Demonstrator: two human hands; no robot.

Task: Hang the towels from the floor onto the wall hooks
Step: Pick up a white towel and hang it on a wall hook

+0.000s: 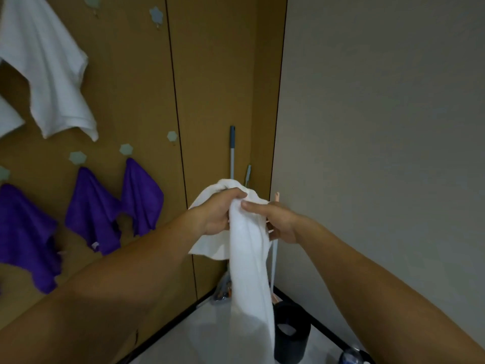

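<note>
A soft, matt white cloth towel is seen before smooth matt brown wood-look panels. Left of the panel seam, purple towels look fuzzy; pale hooks look plastic.

Head view, close, down into the wall corner

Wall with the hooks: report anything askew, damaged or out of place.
Nothing looks damaged or spilled. The purple towels and the hung white towel droop bunched and lopsided, not flat. The left hand and right hand grip a loose white towel, not yet hung.
</note>
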